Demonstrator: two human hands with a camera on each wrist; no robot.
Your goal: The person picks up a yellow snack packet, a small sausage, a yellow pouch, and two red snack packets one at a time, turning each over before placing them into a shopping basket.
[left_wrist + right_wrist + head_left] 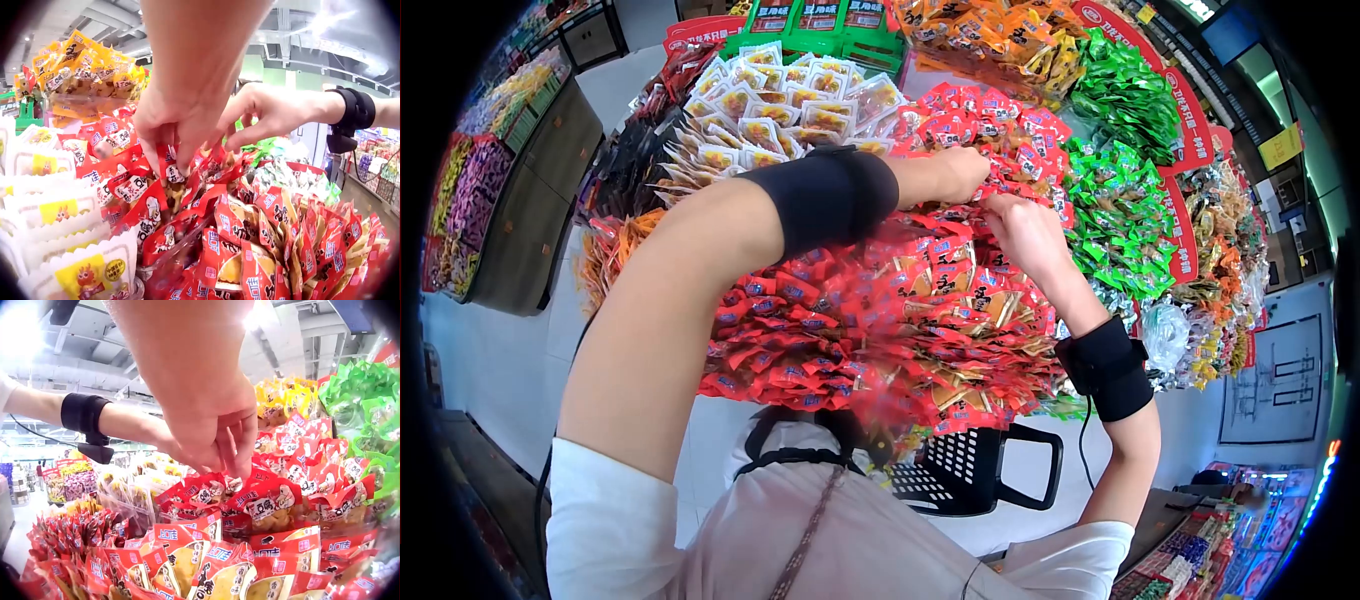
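Both hands reach into a bin of red snack packets [985, 125] in the middle of the display. My left hand [181, 119] comes down from above, its thumb and fingers pinching the top of a small red packet [173, 170] standing among others. Close beside it, my right hand [231, 434] has curled fingers pointing down, fingertips at the upper edge of a red packet [234, 485]. In the head view the left hand [960, 175] and right hand [1030, 235] nearly meet. Neighbouring red packets [272, 503] stand upright, with pale food showing through their windows.
White packets [800, 105] fill the left section, and green packets [1110, 210] the right. Orange packets [1000, 40] lie behind. Denser red packets [800, 330] stand in front. Below the display is a black plastic basket [960, 465]. Another snack stand [510, 170] is farther left.
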